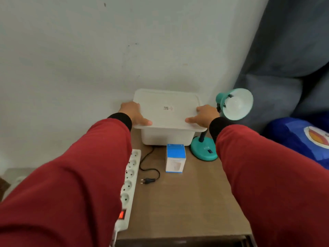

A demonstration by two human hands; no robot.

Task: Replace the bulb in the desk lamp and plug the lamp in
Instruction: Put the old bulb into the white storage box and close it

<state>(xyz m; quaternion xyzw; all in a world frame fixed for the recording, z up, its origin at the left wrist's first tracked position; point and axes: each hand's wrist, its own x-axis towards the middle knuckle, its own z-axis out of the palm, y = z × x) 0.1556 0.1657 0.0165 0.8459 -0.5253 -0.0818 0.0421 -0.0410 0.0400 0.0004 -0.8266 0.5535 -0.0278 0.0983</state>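
Where wall meets brown table, maybe curtain rt.

Lidded box at the far end of the table, lamp to its right.

The box stood against the wall, a hand on each side of its lid. The lamp stood just right of it. Nearer lay a small carton; left of that, the plug, then the power strip along the table's left edge.

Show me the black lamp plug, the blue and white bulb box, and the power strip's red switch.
black lamp plug (148,180), head view, plug body
blue and white bulb box (175,158), head view, front face
red switch (122,214), head view, lit rocker
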